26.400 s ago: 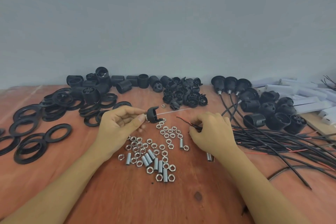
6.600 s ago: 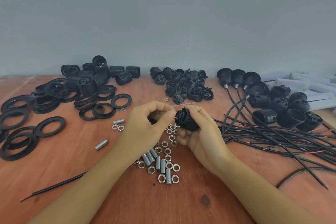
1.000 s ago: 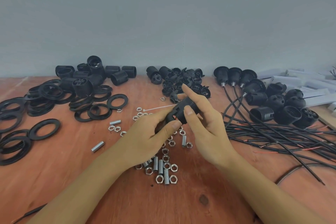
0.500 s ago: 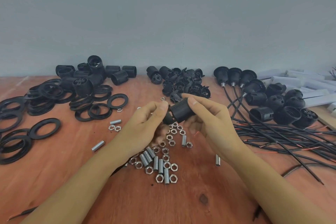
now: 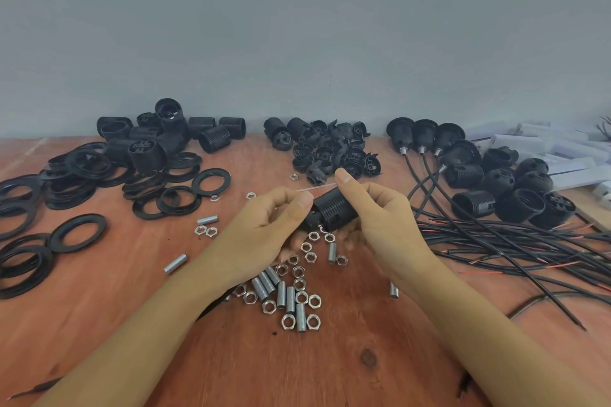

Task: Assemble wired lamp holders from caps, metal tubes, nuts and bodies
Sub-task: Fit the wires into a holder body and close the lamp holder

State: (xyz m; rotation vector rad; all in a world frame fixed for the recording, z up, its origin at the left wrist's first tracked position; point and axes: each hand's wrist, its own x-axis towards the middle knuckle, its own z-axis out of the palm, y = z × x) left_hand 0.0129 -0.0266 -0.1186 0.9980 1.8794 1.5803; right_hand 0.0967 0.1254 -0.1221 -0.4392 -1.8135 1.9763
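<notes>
A: What does the lamp holder (image 5: 334, 211) look like?

B: Black plastic, a short cylinder with fine ribs running round its barrel. It sits tilted, with the wider end up toward the right and the narrower end down toward the left. A small bit of bright metal shows just below the lower end.

A: Where is it?

B: In the middle of the view, lifted off the wooden table (image 5: 99, 324). It's held between both hands, above the scatter of nuts (image 5: 299, 284) and metal tubes (image 5: 281, 294).

A: How do the hands have it?

B: The left hand (image 5: 264, 238) has its fingers curled in, with thumb tip and fingertips pinching at the narrow end. The right hand (image 5: 383, 225) wraps its thumb and lower fingers round the ribbed barrel. Its index finger stands up free of the barrel.

A: Anything else at the grip?

B: A thin pale strand (image 5: 314, 188) runs across between the left fingertips and the right index finger. I can't tell what it's fastened to.

A: Any writing?

B: One black body (image 5: 145, 152) in the back-left pile has raised lettering on its end face, but it's too small and soft to read.

A: And around it?

B: Flat black rings (image 5: 79, 233) lie on the left and a heap of caps (image 5: 330, 152) at the back centre. On the right are wired holders (image 5: 426, 139) trailing black cables (image 5: 512, 241), with white boxes (image 5: 562, 158) behind them
</notes>
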